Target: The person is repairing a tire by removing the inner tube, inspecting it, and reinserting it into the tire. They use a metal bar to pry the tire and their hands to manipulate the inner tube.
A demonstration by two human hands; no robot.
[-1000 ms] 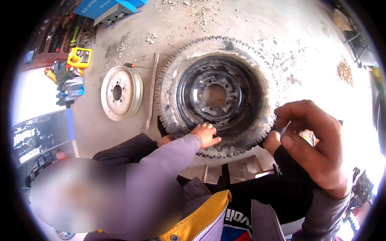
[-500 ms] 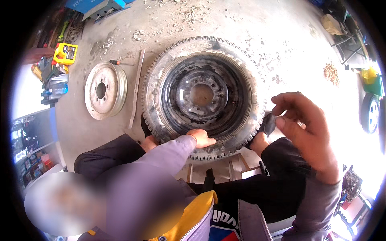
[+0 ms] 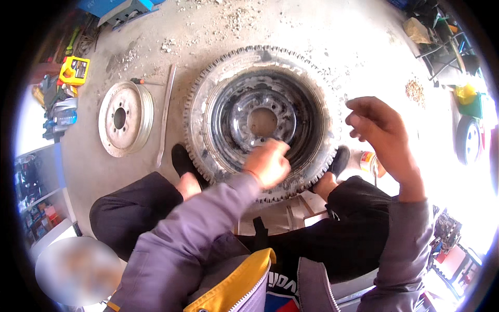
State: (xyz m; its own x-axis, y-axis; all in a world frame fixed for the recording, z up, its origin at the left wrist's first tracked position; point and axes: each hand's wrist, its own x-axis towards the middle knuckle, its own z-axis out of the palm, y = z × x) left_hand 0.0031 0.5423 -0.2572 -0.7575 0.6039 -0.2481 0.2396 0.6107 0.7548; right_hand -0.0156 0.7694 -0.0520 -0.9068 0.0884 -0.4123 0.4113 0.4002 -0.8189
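A worn tyre (image 3: 205,151) lies flat on the floor between my feet, with a dark, scuffed steel wheel rim (image 3: 241,112) inside it. My left hand (image 3: 267,164) is over the near part of the rim. Its fingers are curled in, and what they hold, if anything, is hidden. Whether it touches the rim I cannot tell. To the right of the tyre my right hand (image 3: 384,135) is raised, apart from it. Its fingers are loosely bent, with a gap between thumb and forefinger, and nothing shows in them.
Left of the tyre stand a long flat metal bar (image 3: 167,114), a screwdriver (image 3: 138,81) and a pale wheel rim (image 3: 112,125). An open tin (image 3: 368,161) stands by my right foot. A yellow case (image 3: 74,70) is at far left. Grit lies beyond the tyre.
My left hand has risen from the tyre's near sidewall and come over the rim. My right hand has shifted slightly up and left, and the tin beside it now shows.
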